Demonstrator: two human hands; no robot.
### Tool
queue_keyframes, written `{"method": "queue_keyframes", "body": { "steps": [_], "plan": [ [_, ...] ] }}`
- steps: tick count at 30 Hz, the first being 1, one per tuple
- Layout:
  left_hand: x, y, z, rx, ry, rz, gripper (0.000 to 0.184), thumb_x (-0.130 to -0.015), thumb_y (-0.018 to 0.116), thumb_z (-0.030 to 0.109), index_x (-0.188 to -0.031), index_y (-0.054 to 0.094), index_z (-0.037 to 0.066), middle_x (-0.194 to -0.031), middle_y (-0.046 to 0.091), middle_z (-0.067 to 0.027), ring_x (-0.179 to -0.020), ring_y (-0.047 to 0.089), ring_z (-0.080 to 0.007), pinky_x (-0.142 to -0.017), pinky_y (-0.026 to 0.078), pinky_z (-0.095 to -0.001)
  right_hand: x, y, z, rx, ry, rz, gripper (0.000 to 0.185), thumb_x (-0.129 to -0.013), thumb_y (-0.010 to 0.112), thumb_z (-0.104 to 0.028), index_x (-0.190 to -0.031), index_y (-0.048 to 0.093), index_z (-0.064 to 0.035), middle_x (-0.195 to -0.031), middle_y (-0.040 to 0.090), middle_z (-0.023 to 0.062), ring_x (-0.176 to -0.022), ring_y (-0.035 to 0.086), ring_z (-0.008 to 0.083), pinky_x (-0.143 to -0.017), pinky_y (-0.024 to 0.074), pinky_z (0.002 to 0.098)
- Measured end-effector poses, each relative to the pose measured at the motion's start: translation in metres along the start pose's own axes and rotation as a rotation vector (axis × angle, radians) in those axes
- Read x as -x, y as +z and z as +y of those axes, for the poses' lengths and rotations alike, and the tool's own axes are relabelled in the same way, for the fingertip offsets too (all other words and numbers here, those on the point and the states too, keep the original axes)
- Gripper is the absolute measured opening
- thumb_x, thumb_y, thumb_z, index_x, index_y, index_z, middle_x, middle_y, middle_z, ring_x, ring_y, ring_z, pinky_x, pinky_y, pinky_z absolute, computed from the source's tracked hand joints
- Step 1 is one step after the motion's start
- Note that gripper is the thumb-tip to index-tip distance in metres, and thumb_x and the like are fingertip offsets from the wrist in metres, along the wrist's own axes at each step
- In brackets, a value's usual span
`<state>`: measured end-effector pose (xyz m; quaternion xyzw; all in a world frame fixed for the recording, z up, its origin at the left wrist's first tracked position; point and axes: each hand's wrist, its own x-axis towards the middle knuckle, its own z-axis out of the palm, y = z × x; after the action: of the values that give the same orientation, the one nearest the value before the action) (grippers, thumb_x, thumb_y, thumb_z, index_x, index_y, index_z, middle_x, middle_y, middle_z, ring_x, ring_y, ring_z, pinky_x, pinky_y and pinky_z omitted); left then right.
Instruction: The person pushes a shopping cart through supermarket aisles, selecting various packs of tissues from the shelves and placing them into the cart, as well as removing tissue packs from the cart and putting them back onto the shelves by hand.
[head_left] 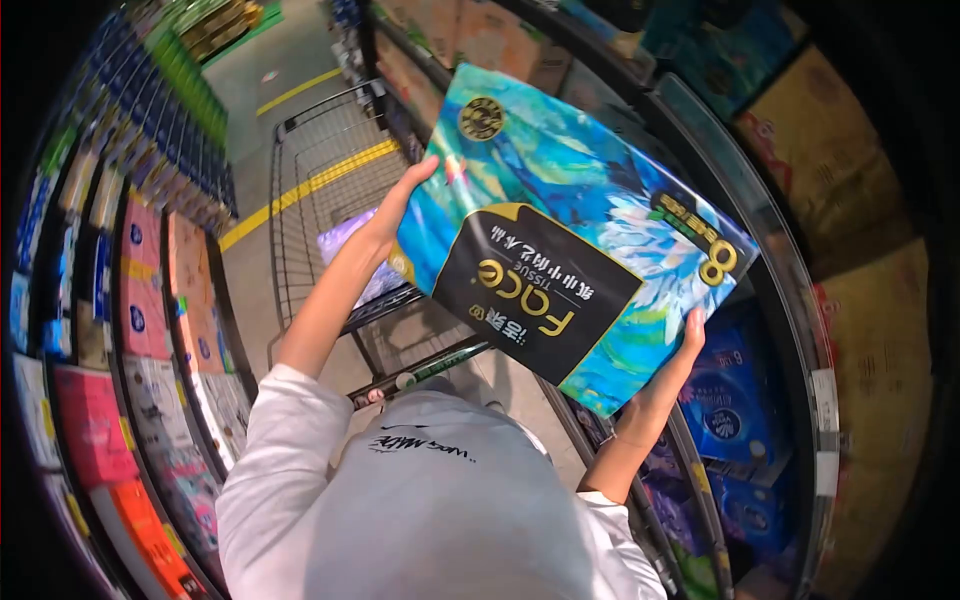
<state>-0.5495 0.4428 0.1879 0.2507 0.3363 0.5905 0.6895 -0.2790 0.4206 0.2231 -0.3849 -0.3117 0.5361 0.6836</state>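
Observation:
Between my two hands is a large blue-green tissue pack (560, 240) with a black label and a white flower print, tilted and turned so its lettering is upside down. My left hand (398, 205) grips its left edge, thumb on the front. Gripping the lower right edge is my right hand (680, 358); the fingers of both hands are mostly hidden behind the pack. Behind and left of the pack stands a wire shopping cart (300, 180), with a purple pack (345, 245) in it.
Shelves of tissue packs line both sides of the aisle. Blue packs (728, 400) sit on the right shelf, pink packs (92, 420) on the left. Yellow lines (300, 88) cross the floor (250, 120) ahead. The cart's handle (420, 372) is close to my body.

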Motion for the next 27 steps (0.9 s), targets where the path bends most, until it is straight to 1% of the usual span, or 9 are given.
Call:
{"method": "queue_keyframes", "body": {
  "steps": [6,8,10,14,18,20,23,24,27],
  "plan": [
    [0.064,-0.061,0.010,0.153,0.270,0.257,0.048,-0.074,0.048,0.040,-0.107,0.043,0.005,-0.103,0.048,-0.0107,-0.092,0.049,-0.0206,-0.081,0.039,-0.0330,-0.059,0.049,0.081,0.138,0.270,-0.489,0.043,-0.076,0.045,-0.037,-0.104,0.045,-0.0051,-0.094,0.052,0.0052,-0.084,0.050,0.0132,-0.075,0.0395,0.0252],
    [0.074,-0.084,0.014,0.086,0.338,0.363,0.047,-0.074,0.048,0.043,-0.103,0.045,0.006,-0.098,0.051,-0.0094,-0.087,0.051,-0.0191,-0.077,0.041,-0.0315,-0.081,0.091,0.116,0.191,0.448,-0.759,0.045,-0.080,0.041,-0.027,-0.118,0.030,-0.0044,-0.110,0.041,0.0072,-0.100,0.039,0.0145,-0.084,0.0309,0.0258],
    [0.079,-0.132,0.009,0.103,0.356,0.482,0.046,-0.074,0.047,0.044,-0.101,0.046,0.007,-0.093,0.052,-0.0083,-0.081,0.052,-0.0177,-0.072,0.043,-0.0296,-0.091,0.132,0.152,0.265,0.578,-0.937,0.046,-0.080,0.042,-0.029,-0.117,0.031,-0.0048,-0.111,0.041,0.0073,-0.101,0.038,0.0141,-0.085,0.0303,0.0267],
    [0.071,-0.170,-0.001,0.043,0.448,0.584,0.046,-0.075,0.047,0.043,-0.103,0.045,0.007,-0.093,0.052,-0.0067,-0.080,0.052,-0.0156,-0.070,0.043,-0.0298,-0.102,0.169,0.243,0.393,0.419,-1.077,0.051,-0.075,0.050,-0.031,-0.115,0.033,-0.0043,-0.112,0.042,0.0088,-0.103,0.038,0.0174,-0.086,0.0301,0.0277],
    [0.054,-0.271,-0.038,0.150,0.170,0.577,0.046,-0.076,0.045,0.043,-0.106,0.044,0.007,-0.098,0.051,-0.0059,-0.086,0.051,-0.0172,-0.073,0.042,-0.0300,-0.090,0.160,0.326,0.695,0.440,-0.956,0.053,-0.071,0.054,-0.026,-0.115,0.034,-0.0035,-0.111,0.043,0.0100,-0.103,0.039,0.0204,-0.088,0.0285,0.0291],
    [0.038,-0.353,-0.085,-0.095,-0.142,0.744,0.045,-0.077,0.044,0.039,-0.105,0.044,0.003,-0.097,0.051,-0.0089,-0.089,0.050,-0.0203,-0.075,0.041,-0.0314,-0.098,0.121,0.395,0.732,0.417,-1.089,0.050,-0.068,0.055,-0.019,-0.112,0.038,-0.0019,-0.106,0.048,0.0133,-0.099,0.044,0.0208,-0.086,0.0323,0.0302],
    [0.033,-0.375,-0.137,-0.815,-0.228,1.014,0.067,-0.072,0.049,0.040,-0.111,0.027,-0.010,-0.108,0.041,-0.0217,-0.100,0.043,-0.0276,-0.084,0.035,-0.0349,-0.082,0.088,0.412,1.504,0.240,-1.105,0.065,-0.061,0.061,-0.024,-0.115,0.033,-0.0003,-0.109,0.045,0.0190,-0.102,0.044,0.0274,-0.087,0.0315,0.0301],
    [0.032,-0.380,-0.142,-0.870,-0.317,1.031,0.073,-0.070,0.050,0.041,-0.112,0.022,-0.012,-0.111,0.037,-0.0242,-0.101,0.041,-0.0296,-0.086,0.032,-0.0348,-0.087,0.085,0.424,1.530,0.265,-1.149,0.075,-0.061,0.058,-0.029,-0.121,0.021,-0.0040,-0.107,0.046,0.0215,-0.101,0.043,0.0311,-0.086,0.0337,0.0325],
    [0.034,-0.395,-0.149,-0.898,-0.452,0.977,0.084,-0.066,0.052,0.042,-0.113,0.013,-0.016,-0.116,0.029,-0.0293,-0.105,0.037,-0.0340,-0.091,0.026,-0.0342,-0.100,0.084,0.409,1.472,0.225,-1.352,0.065,-0.065,0.056,-0.034,-0.116,0.032,-0.0012,-0.104,0.046,0.0238,-0.097,0.047,0.0311,-0.083,0.0365,0.0333]
  ]
}}
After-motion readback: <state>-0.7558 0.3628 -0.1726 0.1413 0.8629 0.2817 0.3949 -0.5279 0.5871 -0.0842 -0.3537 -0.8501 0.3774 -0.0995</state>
